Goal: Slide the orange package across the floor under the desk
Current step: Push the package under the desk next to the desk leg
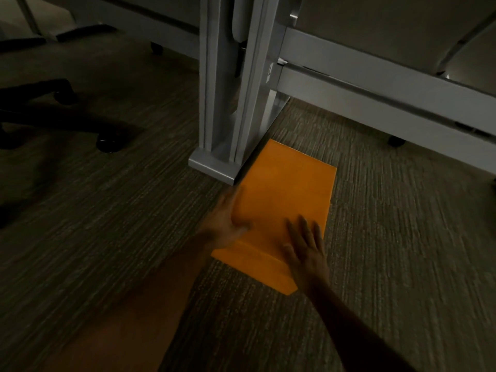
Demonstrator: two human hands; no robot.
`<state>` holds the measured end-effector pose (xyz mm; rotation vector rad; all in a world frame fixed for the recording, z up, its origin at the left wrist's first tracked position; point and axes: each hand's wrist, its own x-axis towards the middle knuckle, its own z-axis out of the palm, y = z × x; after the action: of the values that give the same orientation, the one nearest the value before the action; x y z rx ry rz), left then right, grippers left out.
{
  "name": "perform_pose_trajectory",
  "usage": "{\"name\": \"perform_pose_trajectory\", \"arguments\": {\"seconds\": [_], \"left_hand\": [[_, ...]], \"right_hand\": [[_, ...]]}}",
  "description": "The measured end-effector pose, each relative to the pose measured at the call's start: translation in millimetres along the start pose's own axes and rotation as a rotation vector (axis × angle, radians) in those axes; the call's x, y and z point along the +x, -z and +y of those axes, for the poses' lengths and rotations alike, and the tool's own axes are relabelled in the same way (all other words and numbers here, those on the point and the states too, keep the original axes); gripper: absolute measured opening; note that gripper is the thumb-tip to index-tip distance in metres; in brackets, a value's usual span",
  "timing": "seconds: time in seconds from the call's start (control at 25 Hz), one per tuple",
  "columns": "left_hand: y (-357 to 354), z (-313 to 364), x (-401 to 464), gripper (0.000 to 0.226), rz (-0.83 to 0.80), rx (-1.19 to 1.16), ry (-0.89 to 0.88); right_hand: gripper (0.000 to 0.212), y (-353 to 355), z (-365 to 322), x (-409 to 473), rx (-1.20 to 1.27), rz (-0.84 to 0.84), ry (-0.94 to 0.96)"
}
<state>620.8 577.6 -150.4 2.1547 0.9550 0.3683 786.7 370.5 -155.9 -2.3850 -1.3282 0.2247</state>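
A flat orange package (pixel 284 194) lies on the carpet, its far left corner touching the foot of a grey desk leg (pixel 228 108). My left hand (pixel 225 224) grips the package's left edge, thumb on top and fingers curled around the side; it is blurred. My right hand (pixel 306 245) rests flat on the near right part of the package with fingers spread. Both forearms reach in from the bottom of the view.
A grey rail of the desk frame (pixel 375 95) runs from the leg to the right, with a small foot (pixel 396 141) under it. A black office chair base with casters (pixel 107 143) stands at the left. Striped carpet (pixel 402 237) covers the floor.
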Motion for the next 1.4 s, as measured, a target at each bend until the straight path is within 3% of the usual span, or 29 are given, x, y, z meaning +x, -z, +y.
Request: {"name": "perform_pose_trajectory", "arguments": {"seconds": [0.04,0.12,0.2,0.24,0.32,0.6,0.96,1.16,1.4], "left_hand": [[-4,1,-4,0.114,0.077,-0.196,0.118],[-14,3,-14,0.112,0.216,-0.566,0.305],[-26,2,-19,0.075,0.331,-0.766,0.377],[-31,4,-20,0.056,0.379,-0.824,0.396],[-35,8,-20,0.04,0.435,-0.918,0.403],[-33,6,-21,0.035,0.403,-0.952,0.305],[-27,-5,-10,0.03,0.317,-0.886,0.277],[-12,-20,7,0.029,0.352,-0.848,0.318],[1,-28,35,0.045,0.355,-0.797,0.346]], "right_hand": [[0.076,0,1,-2,0.141,0.065,-0.063],[0.087,1,-2,-7,0.627,0.152,-0.365],[0.097,-2,-7,-12,1.052,0.161,-0.593],[0.094,-2,-7,-12,1.14,0.169,-0.615],[0.08,-3,-7,-11,1.225,0.189,-0.588],[0.079,-7,-6,-7,1.212,0.221,-0.633],[0.074,-11,-10,3,1.131,0.242,-0.626],[0.076,-18,-24,27,1.124,0.215,-0.596],[0.081,-25,-35,58,1.066,0.238,-0.6]]}}
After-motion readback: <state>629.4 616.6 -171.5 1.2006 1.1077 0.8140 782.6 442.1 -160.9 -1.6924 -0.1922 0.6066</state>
